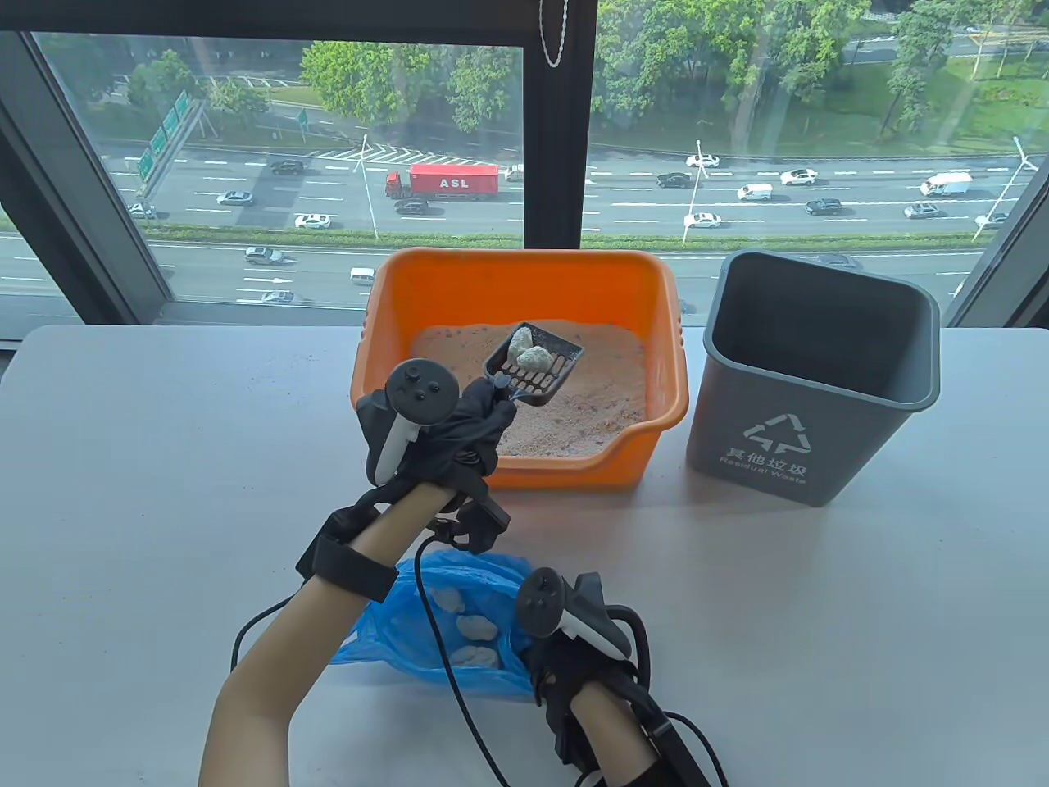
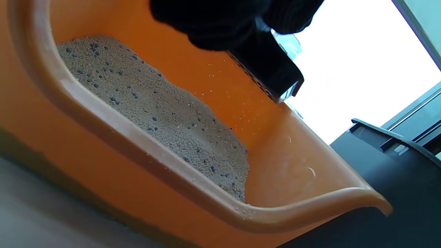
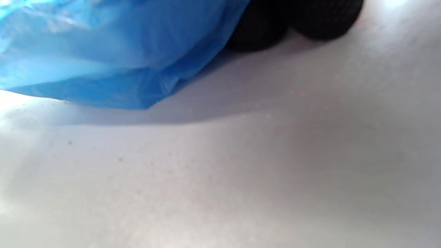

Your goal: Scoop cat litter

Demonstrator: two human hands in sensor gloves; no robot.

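Glossy orange plastic tub [image 1: 524, 283], grainy litter [image 1: 590, 393], crinkly blue plastic bag [image 1: 483, 590]

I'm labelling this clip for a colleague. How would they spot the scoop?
Find the orange litter box at the table's middle. Above its sand, the left hand grips the black slotted scoop, the only tool here, carrying grey clumps.

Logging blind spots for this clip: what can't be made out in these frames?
- Scoop handle: table view, hidden under the left hand.
- Clumps in the scoop: left wrist view, hidden by its underside.
- Right hand fingers: table view, under the tracker; right wrist view, cut off at the top edge beside the blue bag.
- Grey bin floor: no view shows it.
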